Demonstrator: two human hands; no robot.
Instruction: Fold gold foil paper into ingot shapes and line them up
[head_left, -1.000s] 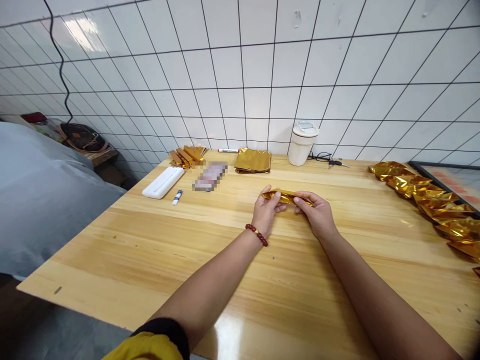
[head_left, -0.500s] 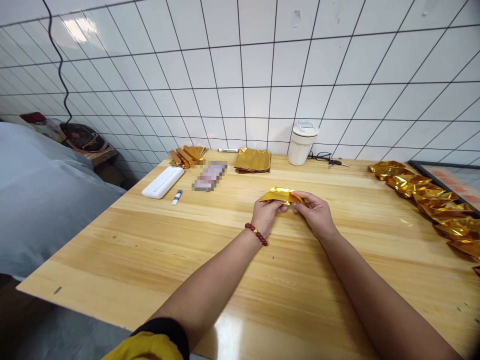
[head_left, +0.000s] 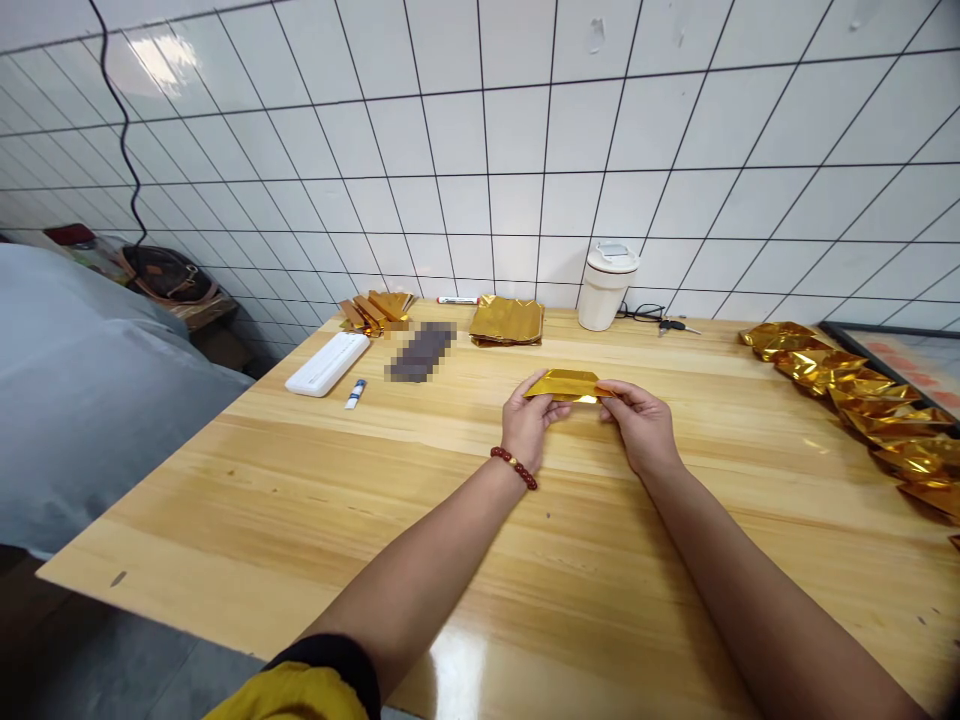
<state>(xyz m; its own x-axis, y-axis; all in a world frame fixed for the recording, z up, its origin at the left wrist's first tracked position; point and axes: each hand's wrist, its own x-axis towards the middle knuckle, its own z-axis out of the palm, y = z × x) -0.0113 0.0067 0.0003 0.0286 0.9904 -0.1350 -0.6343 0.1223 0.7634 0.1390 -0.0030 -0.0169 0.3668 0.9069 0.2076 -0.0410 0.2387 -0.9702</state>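
Head cam: print on the white box [head_left: 328, 366] was too small to read, ditto the blue/white label on the small tube [head_left: 356, 394]; reddish marks on the black-framed panel [head_left: 896, 366] at far R were illegible. L hand [head_left: 527, 425] was pinched on the L end of a folded gold foil pc [head_left: 566, 383], R hand [head_left: 643, 425] pinched on its R end, so the pc spanned the gap btwn them, over the wood table [head_left: 450, 530], nearer the wearer than the gold foil stack [head_left: 507, 322] & white cup [head_left: 606, 290].
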